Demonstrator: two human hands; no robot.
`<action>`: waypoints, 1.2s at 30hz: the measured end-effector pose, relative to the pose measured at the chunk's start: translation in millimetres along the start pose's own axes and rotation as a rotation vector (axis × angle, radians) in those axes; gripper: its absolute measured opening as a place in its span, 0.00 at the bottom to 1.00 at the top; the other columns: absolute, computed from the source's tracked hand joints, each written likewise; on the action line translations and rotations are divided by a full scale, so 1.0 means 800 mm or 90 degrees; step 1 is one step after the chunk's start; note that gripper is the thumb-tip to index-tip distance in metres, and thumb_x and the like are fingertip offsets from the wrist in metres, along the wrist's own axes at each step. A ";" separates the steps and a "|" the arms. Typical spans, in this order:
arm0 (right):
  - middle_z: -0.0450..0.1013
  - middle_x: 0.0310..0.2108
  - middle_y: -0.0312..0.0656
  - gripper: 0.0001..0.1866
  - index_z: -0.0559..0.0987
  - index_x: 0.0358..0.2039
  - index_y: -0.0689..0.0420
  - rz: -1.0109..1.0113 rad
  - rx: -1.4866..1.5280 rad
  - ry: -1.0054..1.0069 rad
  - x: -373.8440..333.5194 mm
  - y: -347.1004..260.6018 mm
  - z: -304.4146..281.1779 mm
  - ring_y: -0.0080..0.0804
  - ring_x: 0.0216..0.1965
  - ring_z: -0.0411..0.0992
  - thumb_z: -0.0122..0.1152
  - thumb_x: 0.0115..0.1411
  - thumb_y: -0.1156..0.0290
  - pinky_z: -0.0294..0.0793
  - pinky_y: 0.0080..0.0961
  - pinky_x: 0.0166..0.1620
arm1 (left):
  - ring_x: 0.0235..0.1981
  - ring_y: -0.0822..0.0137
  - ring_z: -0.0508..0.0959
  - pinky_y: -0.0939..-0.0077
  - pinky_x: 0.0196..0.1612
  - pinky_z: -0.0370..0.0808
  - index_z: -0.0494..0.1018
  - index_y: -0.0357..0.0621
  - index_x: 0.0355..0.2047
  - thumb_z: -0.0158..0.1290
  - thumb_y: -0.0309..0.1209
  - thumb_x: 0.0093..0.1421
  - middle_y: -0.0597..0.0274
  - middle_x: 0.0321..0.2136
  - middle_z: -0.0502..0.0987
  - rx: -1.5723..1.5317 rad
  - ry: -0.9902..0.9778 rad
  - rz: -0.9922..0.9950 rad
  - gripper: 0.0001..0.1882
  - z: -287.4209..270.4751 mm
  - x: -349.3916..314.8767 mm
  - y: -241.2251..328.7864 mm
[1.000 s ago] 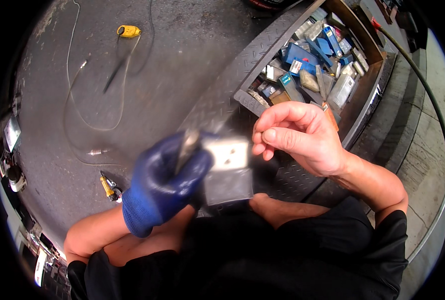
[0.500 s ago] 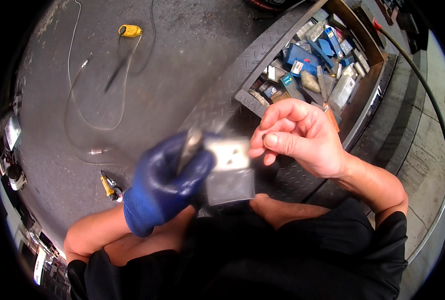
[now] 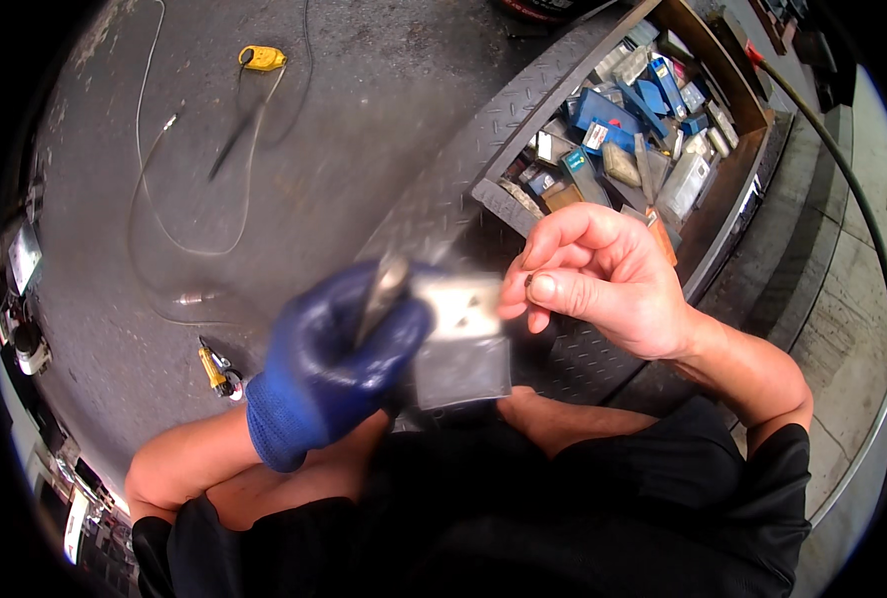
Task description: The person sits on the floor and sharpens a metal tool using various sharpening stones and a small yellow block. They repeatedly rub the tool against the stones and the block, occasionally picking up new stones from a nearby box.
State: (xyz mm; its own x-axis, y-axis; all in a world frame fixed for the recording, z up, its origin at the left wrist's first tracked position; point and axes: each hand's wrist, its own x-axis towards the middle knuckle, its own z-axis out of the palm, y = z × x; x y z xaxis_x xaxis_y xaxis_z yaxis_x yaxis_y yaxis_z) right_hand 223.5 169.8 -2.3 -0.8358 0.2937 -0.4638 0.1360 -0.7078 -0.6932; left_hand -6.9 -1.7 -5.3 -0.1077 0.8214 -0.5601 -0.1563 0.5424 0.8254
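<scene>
My left hand [image 3: 349, 344], in a blue coated glove, is closed on a small plastic case [image 3: 463, 371] with its lid hinged back. Small dark pieces lie in the case's pale half; blur hides their kind. A slim metal-coloured tool [image 3: 382, 297] also sits in the gloved grip, its kind too blurred to tell. My bare right hand [image 3: 603, 284] is just right of the case, apart from it. Thumb and forefinger pinch a tiny dark piece [image 3: 529, 281], its kind too small to make out.
A wooden drawer [image 3: 752, 149] full of small blue, clear and grey boxes stands at the far right. On the dark surface to the left lie a yellow device [image 3: 262, 59] with a thin cable and a yellow-handled tool [image 3: 211, 369]. A black hose [image 3: 842, 169] curves down the right side.
Almost nothing differs. The case and both hands have shifted only slightly in the picture, and each keeps its hold.
</scene>
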 end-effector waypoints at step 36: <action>0.82 0.38 0.42 0.06 0.89 0.39 0.62 -0.211 -0.524 0.054 0.003 0.005 0.021 0.27 0.34 0.79 0.72 0.60 0.81 0.77 0.23 0.36 | 0.36 0.76 0.76 0.72 0.41 0.77 0.80 0.38 0.49 0.62 0.34 0.71 0.64 0.34 0.81 -0.025 -0.013 -0.006 0.12 0.005 0.001 -0.006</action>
State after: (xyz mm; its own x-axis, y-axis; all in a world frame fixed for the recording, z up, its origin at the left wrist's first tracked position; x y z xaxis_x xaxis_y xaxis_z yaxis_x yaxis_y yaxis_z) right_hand 213.0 156.5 3.1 -0.8622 0.4714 -0.1857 0.2602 0.0976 -0.9606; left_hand -2.2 -3.0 -9.3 -0.0861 0.8199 -0.5659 -0.1960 0.5430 0.8165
